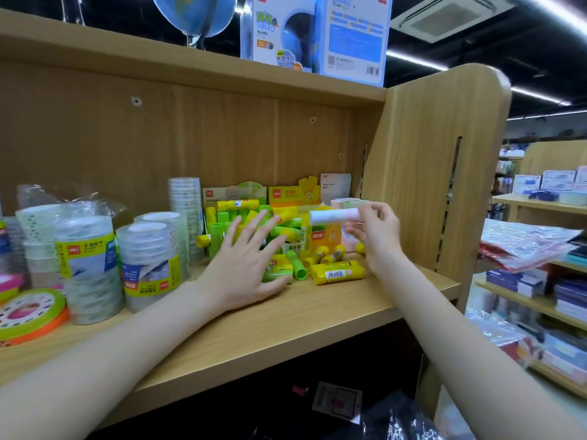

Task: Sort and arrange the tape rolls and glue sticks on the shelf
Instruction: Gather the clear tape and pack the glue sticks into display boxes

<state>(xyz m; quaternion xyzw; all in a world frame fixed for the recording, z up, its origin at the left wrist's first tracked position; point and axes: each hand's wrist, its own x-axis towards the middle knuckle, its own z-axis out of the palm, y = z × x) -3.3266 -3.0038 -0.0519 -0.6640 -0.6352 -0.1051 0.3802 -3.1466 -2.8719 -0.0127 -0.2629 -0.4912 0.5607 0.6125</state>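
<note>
A heap of yellow and green glue sticks point(336, 273) lies on the wooden shelf point(286, 325), around yellow display boxes point(320, 239). My right hand point(374, 236) holds a white and pink glue stick point(333, 215) level above the heap. My left hand point(244, 265) hovers over the left part of the heap, fingers spread, holding nothing. Stacks of clear tape rolls point(92, 262) in plastic wrap stand to the left, with another stack point(149, 265) beside them.
Flat coloured tape rolls point(28, 312) lie at the shelf's front left. The shelf's side panel point(425, 173) rises at the right. A globe box point(314, 36) stands on the board above. Other stocked shelves point(540, 296) are on the far right.
</note>
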